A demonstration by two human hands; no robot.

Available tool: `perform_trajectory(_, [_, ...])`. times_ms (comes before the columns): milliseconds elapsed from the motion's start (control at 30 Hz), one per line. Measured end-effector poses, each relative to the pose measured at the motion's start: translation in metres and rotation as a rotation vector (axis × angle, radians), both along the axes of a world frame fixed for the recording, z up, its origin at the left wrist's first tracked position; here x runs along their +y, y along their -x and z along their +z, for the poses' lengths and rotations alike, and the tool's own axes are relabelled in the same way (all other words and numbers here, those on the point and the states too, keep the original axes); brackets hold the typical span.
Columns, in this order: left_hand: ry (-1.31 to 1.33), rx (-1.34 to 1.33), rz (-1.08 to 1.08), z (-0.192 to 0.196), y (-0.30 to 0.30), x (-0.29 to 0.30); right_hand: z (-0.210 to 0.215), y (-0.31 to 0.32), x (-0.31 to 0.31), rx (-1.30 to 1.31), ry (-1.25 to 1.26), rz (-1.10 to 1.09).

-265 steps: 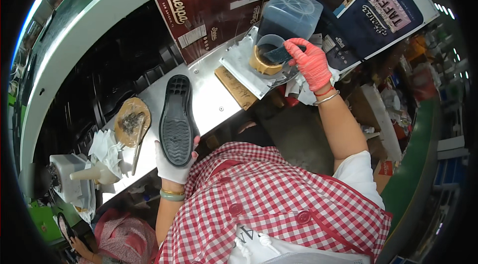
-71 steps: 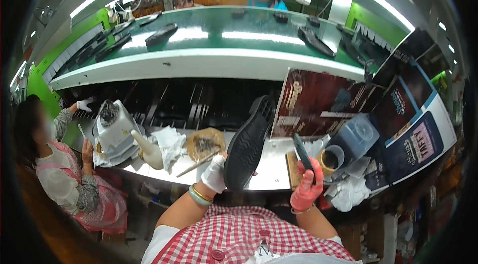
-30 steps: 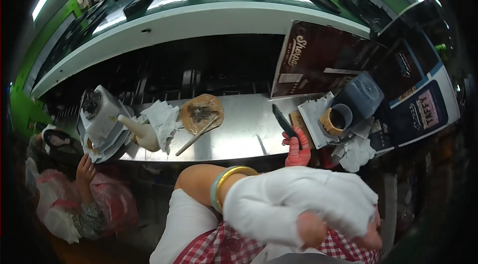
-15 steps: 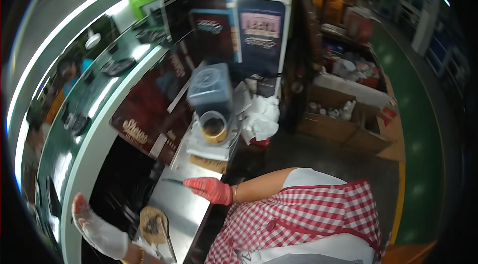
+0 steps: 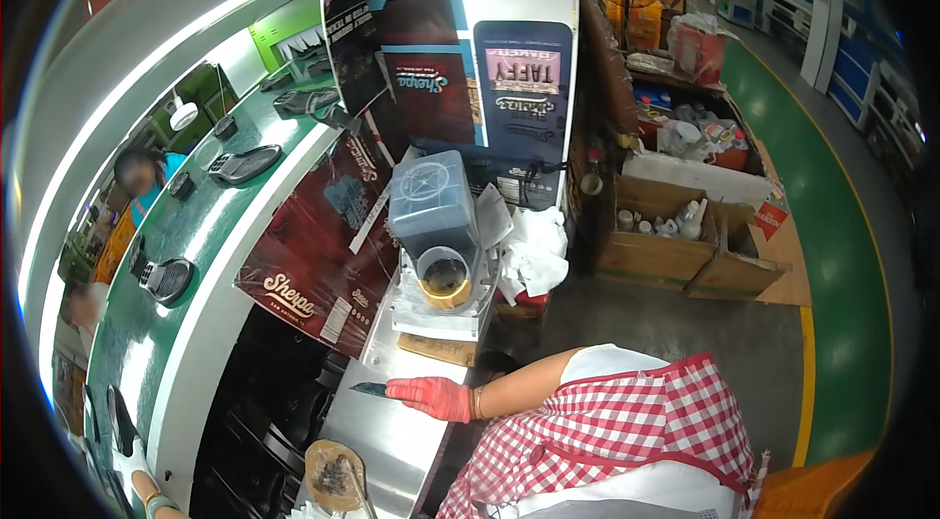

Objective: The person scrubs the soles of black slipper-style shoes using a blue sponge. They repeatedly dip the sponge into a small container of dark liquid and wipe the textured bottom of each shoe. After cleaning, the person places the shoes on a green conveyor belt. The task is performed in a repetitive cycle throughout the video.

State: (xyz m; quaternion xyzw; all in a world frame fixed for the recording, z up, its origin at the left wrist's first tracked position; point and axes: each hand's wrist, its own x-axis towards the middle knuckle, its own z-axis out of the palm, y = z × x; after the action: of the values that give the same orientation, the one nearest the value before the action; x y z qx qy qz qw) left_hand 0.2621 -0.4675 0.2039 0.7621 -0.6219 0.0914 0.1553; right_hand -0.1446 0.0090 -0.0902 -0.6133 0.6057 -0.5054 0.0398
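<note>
My right hand point(image 5: 431, 399), in a red glove, is closed round a small dark tool with a flat, pointed blade point(image 5: 369, 389). It holds the tool over the metal bench top point(image 5: 392, 431). At the far left, my left hand point(image 5: 129, 460), in a white glove, reaches over the green conveyor belt point(image 5: 211, 201). A dark shoe sole point(image 5: 119, 416) lies right beside its fingers; whether they grip it is unclear. Near the bench's front end sits a round brown stained pad point(image 5: 333, 475), with a thin stick point(image 5: 360, 495) leaning on it.
Farther up the bench stand a clear cup point(image 5: 444, 276) with dark contents, a translucent bluish box point(image 5: 431, 201) and crumpled white cloth point(image 5: 534, 250). More soles point(image 5: 166, 279) lie on the belt. Cardboard boxes point(image 5: 651, 259) with small bottles are at right. A person point(image 5: 147, 181) sits beyond the belt.
My left hand has moved left and down, from beside the belt's edge to the sole on it. The right hand keeps the tool over the bench. The whole view has shifted slightly.
</note>
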Motion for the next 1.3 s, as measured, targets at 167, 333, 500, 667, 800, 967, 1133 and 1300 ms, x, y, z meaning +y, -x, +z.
perform_trajectory(167, [0.123, 0.204, -0.237, -0.007, -0.099, -0.086, 0.004, -0.008, -0.005, -0.013, -0.001, 0.063])
perform_trajectory(333, [-0.015, 0.282, -0.427, -0.029, -0.07, -0.115, 0.005, -0.001, 0.001, 0.024, -0.069, 0.01])
perform_trajectory(500, [0.115, 0.517, -0.329, 0.043, -0.145, -0.052, 0.013, -0.024, -0.015, -0.006, -0.004, 0.123])
perform_trajectory(667, [0.266, 0.502, -0.367, 0.034, -0.014, 0.066, 0.004, -0.004, 0.0, 0.029, -0.061, 0.003])
perform_trajectory(800, [0.63, 0.007, -0.351, 0.043, 0.0, 0.175, 0.015, -0.008, -0.002, 0.012, -0.019, 0.041])
perform_trajectory(967, [0.983, 0.74, -0.778, -0.02, 0.06, 0.28, 0.012, -0.004, 0.001, -0.152, 0.165, 0.084])
perform_trajectory(1133, [0.52, 1.22, -0.961, -0.147, 0.11, 0.398, 0.07, 0.025, 0.042, -0.413, 0.142, 0.089])
perform_trajectory(1300, [-0.071, 0.945, -0.796, -0.221, 0.182, 0.484, 0.156, 0.083, 0.074, -0.885, 0.165, -0.066])
